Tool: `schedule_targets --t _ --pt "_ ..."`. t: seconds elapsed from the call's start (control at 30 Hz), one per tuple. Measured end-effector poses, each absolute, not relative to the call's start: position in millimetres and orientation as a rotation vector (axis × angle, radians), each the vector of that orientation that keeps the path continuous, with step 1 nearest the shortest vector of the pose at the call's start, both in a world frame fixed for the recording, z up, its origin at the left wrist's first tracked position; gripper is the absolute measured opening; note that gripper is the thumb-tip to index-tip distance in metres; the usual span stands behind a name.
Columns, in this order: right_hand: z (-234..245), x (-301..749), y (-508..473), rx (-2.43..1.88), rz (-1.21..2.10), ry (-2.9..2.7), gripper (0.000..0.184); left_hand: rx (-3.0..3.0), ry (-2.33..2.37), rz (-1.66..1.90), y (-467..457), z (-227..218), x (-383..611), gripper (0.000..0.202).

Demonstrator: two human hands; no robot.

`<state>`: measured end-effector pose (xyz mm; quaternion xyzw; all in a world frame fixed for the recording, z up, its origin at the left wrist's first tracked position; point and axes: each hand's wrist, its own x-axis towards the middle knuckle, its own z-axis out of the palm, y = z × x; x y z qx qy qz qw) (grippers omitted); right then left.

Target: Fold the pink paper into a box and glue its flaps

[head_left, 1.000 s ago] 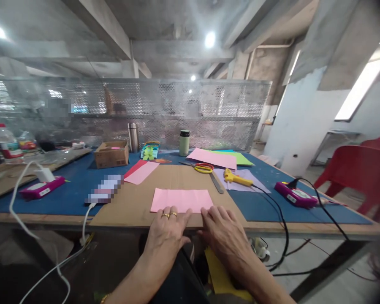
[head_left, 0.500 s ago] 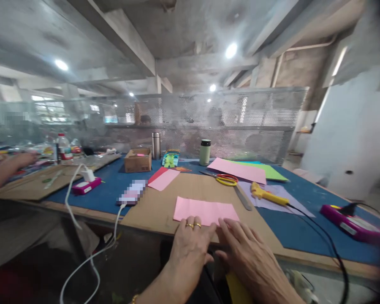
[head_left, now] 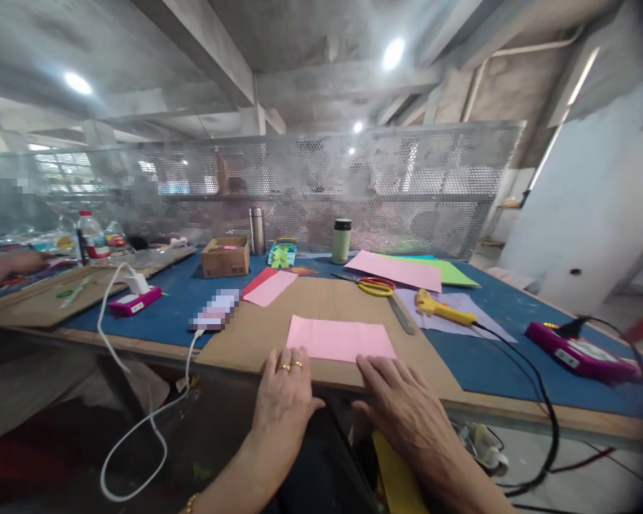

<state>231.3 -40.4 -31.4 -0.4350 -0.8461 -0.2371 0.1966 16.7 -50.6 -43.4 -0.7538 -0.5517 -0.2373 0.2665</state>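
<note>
A folded piece of pink paper (head_left: 340,339) lies on the brown cardboard sheet (head_left: 236,346) in front of me. My left hand (head_left: 285,392), with two gold rings, rests its outstretched fingertips on the paper's near left edge. At the near right edge, the fingers of my right hand (head_left: 401,400) lie flat, touching the paper. Both thumbs stick out toward each other below the table edge. Beyond the paper are scissors (head_left: 376,286) with red and yellow handles and a grey blade (head_left: 401,315).
A yellow glue gun (head_left: 444,309) lies on lilac paper at right, its black cord trailing past a purple power strip (head_left: 573,353). Further back stand a carton (head_left: 225,257), a steel flask (head_left: 257,232) and a green bottle (head_left: 341,241). A white cable hangs from a phone (head_left: 217,310).
My left hand has slid left along the paper's near edge, so the hands are further apart. The whole view has shifted slightly.
</note>
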Motion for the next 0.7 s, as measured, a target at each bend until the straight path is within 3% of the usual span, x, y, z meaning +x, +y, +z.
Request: schedule_targets --t 0.27,0.4,0.5,0.7 --pt "-49.8 235.9 -25.7 -1.059 -0.868 -2.269 0.056 -1.897 -1.463 -0.594 -41.2 -46.2 -3.1 0.089" --pt "-47.0 226.8 -23.8 -1.078 -0.88 -2.24 0.067 -1.962 -1.409 -0.654 -31.1 -39.9 14.3 0.094" --pt "-39.8 219.7 -27.3 -1.132 -0.867 -2.271 0.071 -2.107 -1.299 -0.706 -31.5 -39.3 32.8 0.092" --pt "-37.3 214.8 -31.3 -1.17 -0.892 -2.275 0.062 -2.11 -1.347 -0.656 -47.1 -37.2 46.1 0.085"
